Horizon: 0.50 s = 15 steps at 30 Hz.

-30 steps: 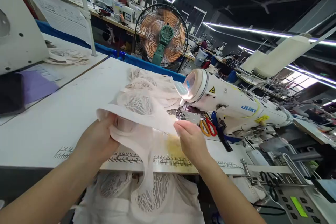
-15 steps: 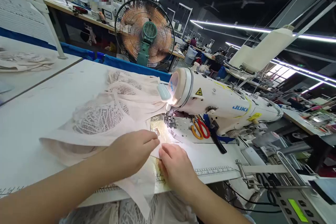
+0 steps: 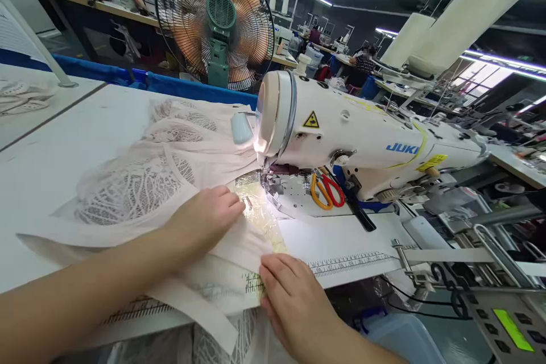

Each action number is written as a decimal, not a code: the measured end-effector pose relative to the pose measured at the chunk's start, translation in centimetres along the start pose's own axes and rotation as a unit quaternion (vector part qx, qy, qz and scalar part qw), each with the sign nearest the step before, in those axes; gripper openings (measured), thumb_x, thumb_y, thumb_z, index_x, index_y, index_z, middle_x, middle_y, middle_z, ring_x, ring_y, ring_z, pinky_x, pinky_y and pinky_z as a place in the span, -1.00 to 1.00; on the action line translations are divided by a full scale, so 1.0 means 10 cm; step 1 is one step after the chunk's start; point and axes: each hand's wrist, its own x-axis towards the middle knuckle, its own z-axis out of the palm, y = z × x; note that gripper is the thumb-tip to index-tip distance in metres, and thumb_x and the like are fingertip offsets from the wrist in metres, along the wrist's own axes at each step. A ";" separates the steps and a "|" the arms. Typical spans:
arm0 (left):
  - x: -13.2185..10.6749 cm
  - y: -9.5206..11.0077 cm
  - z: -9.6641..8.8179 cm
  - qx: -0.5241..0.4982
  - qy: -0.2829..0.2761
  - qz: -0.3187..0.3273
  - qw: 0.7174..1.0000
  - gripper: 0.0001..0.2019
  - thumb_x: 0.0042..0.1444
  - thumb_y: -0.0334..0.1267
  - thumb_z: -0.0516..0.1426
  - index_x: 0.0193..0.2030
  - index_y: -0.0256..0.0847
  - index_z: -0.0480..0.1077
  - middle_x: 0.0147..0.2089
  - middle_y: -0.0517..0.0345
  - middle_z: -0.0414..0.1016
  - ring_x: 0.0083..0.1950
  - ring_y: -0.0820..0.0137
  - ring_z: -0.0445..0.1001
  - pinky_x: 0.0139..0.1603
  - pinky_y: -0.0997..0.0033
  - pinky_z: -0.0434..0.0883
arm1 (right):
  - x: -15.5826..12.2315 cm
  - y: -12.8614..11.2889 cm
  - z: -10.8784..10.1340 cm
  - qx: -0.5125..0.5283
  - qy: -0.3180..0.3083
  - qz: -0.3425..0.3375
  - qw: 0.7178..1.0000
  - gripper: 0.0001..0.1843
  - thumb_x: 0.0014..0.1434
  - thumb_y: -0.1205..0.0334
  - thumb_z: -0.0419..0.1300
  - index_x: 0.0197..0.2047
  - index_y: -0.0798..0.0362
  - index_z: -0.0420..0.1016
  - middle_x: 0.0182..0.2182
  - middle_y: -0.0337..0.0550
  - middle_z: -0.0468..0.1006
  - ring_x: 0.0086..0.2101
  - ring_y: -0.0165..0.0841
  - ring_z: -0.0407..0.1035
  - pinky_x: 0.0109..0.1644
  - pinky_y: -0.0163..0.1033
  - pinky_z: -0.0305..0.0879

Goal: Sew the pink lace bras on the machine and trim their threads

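Note:
A pale lace garment (image 3: 136, 187), apparently a bra, lies spread over the white sewing table, left of the sewing machine (image 3: 319, 114). My left hand (image 3: 209, 219) is closed on its cloth just short of the lit needle area, fingers bent together. Nearer the table's front edge, my right hand (image 3: 294, 296) pinches the garment's edge between thumb and fingers; the thumb is mostly hidden. The cloth between my hands lies fairly flat. A yellowish shiny film (image 3: 267, 216) covers the machine bed beside it. A loose strap (image 3: 205, 310) hangs over the front edge.
Scissors with orange and red handles (image 3: 328, 190) lie under the machine arm beside a black-handled tool (image 3: 362, 216). A ruler strip (image 3: 350, 261) runs along the front edge. Behind the table stand a large fan (image 3: 219, 17) and blue cloth edging (image 3: 191, 88). Thread cones (image 3: 469, 11) rise at right.
My hands have drawn apart: the right came down towards the front edge, the left went slightly left and up. The cloth between them is spread wider. The view has shifted nearer the machine.

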 end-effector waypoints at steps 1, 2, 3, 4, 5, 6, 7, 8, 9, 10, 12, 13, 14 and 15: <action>0.05 -0.01 -0.05 0.003 -0.025 -0.004 1.000 -0.88 -0.05 -0.47 0.04 -0.42 -0.23 0.37 -0.32 0.01 0.45 -0.24 0.22 0.36 -0.36 0.36 0.22 | 0.00 0.00 0.00 -0.001 0.002 0.001 1.000 -0.69 0.18 0.40 0.01 -0.04 0.26 0.42 -0.10 0.06 0.53 -0.14 -0.16 0.37 -0.10 -0.07 0.40; 0.10 -0.03 -0.10 0.001 -0.045 -0.004 0.999 -0.90 -0.07 -0.47 0.06 -0.45 -0.22 0.35 -0.36 0.03 0.44 -0.24 0.22 0.36 -0.35 0.35 0.22 | -0.01 0.00 0.01 -0.001 0.004 0.003 1.000 -0.69 0.18 0.40 0.01 -0.04 0.25 0.42 -0.10 0.06 0.53 -0.14 -0.17 0.37 -0.10 -0.07 0.39; 0.15 -0.05 -0.14 -0.009 -0.057 -0.004 0.998 -0.91 -0.08 -0.47 0.07 -0.50 -0.21 0.32 -0.41 0.07 0.42 -0.28 0.25 0.35 -0.37 0.37 0.21 | -0.01 0.00 0.01 0.000 0.007 0.005 1.000 -0.70 0.18 0.39 0.02 -0.04 0.25 0.42 -0.10 0.05 0.53 -0.14 -0.17 0.37 -0.10 -0.07 0.39; 0.19 -0.06 -0.16 -0.019 -0.067 -0.007 0.998 -0.90 -0.09 -0.46 0.06 -0.54 -0.20 0.27 -0.46 0.12 0.38 -0.35 0.29 0.33 -0.40 0.39 0.19 | -0.01 0.00 0.02 0.003 0.010 0.007 1.000 -0.70 0.19 0.38 0.02 -0.03 0.24 0.42 -0.10 0.05 0.53 -0.14 -0.17 0.36 -0.09 -0.07 0.38; 0.23 -0.08 -0.17 -0.031 -0.071 -0.014 0.997 -0.88 -0.08 -0.45 0.04 -0.55 -0.19 0.23 -0.50 0.17 0.34 -0.41 0.34 0.30 -0.44 0.40 0.16 | 0.00 0.00 0.02 0.007 0.010 0.011 1.000 -0.70 0.19 0.36 0.03 -0.03 0.23 0.41 -0.09 0.04 0.52 -0.13 -0.17 0.36 -0.08 -0.06 0.37; 0.27 -0.09 -0.17 -0.043 -0.069 -0.026 0.996 -0.88 -0.07 -0.44 0.01 -0.55 -0.18 0.18 -0.52 0.20 0.30 -0.47 0.38 0.25 -0.47 0.41 0.13 | 0.01 0.01 0.03 0.012 0.007 0.016 1.000 -0.69 0.19 0.34 0.04 -0.02 0.23 0.40 -0.07 0.04 0.51 -0.11 -0.17 0.35 -0.06 -0.06 0.36; 0.31 -0.11 -0.17 -0.057 -0.064 -0.041 0.996 -0.89 -0.07 -0.42 -0.01 -0.54 -0.17 0.15 -0.53 0.22 0.27 -0.50 0.39 0.21 -0.50 0.42 0.10 | 0.03 0.02 0.03 0.017 0.001 0.022 1.000 -0.69 0.19 0.32 0.05 -0.01 0.22 0.39 -0.06 0.04 0.51 -0.09 -0.17 0.34 -0.05 -0.06 0.35; 0.35 -0.13 -0.17 -0.074 -0.059 -0.055 0.994 -0.91 -0.08 -0.41 -0.03 -0.53 -0.16 0.13 -0.53 0.23 0.25 -0.51 0.40 0.19 -0.51 0.42 0.10 | 0.06 0.04 0.04 0.020 -0.005 0.027 0.999 -0.68 0.19 0.31 0.06 0.00 0.22 0.38 -0.05 0.04 0.50 -0.08 -0.17 0.33 -0.03 -0.06 0.34; 0.40 -0.14 -0.17 -0.096 -0.058 -0.065 0.992 -0.93 -0.09 -0.39 -0.03 -0.50 -0.16 0.12 -0.54 0.24 0.23 -0.51 0.41 0.19 -0.51 0.43 0.11 | 0.10 0.06 0.04 0.021 -0.010 0.031 0.999 -0.67 0.18 0.30 0.06 0.00 0.22 0.38 -0.04 0.04 0.49 -0.06 -0.16 0.32 -0.01 -0.06 0.33; 0.45 -0.16 -0.18 -0.122 -0.064 -0.069 0.988 -0.95 -0.11 -0.36 -0.02 -0.47 -0.16 0.13 -0.53 0.25 0.23 -0.51 0.41 0.20 -0.51 0.44 0.14 | 0.14 0.08 0.05 0.019 -0.014 0.035 0.999 -0.68 0.18 0.30 0.07 0.00 0.22 0.38 -0.04 0.05 0.48 -0.05 -0.15 0.31 -0.01 -0.05 0.33; 0.55 -0.21 -0.21 -0.184 -0.089 -0.062 0.977 -0.88 -0.11 -0.27 0.01 -0.37 -0.18 0.19 -0.53 0.27 0.25 -0.50 0.41 0.24 -0.51 0.45 0.20 | 0.23 0.14 0.06 0.017 -0.021 0.043 0.999 -0.70 0.17 0.30 0.09 -0.03 0.23 0.38 -0.03 0.06 0.47 -0.03 -0.14 0.30 0.01 -0.04 0.32; 0.60 -0.24 -0.23 -0.213 -0.104 -0.055 0.970 -0.81 -0.10 -0.21 0.02 -0.31 -0.19 0.21 -0.53 0.29 0.25 -0.51 0.42 0.26 -0.52 0.46 0.23 | 0.27 0.17 0.06 0.018 -0.025 0.046 0.998 -0.71 0.17 0.29 0.10 -0.05 0.22 0.39 -0.03 0.07 0.47 -0.03 -0.14 0.30 0.02 -0.03 0.31; 0.63 -0.27 -0.25 -0.238 -0.117 -0.050 0.963 -0.75 -0.09 -0.15 0.03 -0.26 -0.21 0.24 -0.53 0.29 0.26 -0.52 0.43 0.26 -0.53 0.47 0.24 | 0.30 0.20 0.06 0.021 -0.033 0.049 0.998 -0.72 0.16 0.29 0.11 -0.06 0.21 0.39 -0.03 0.07 0.47 -0.03 -0.14 0.30 0.02 -0.02 0.31; 0.66 -0.29 -0.27 -0.257 -0.124 -0.046 0.957 -0.70 -0.08 -0.10 0.04 -0.22 -0.23 0.25 -0.53 0.29 0.27 -0.53 0.44 0.27 -0.54 0.47 0.25 | 0.32 0.22 0.05 0.024 -0.040 0.051 0.998 -0.73 0.15 0.29 0.12 -0.08 0.20 0.40 -0.03 0.07 0.47 -0.04 -0.14 0.31 0.03 -0.01 0.31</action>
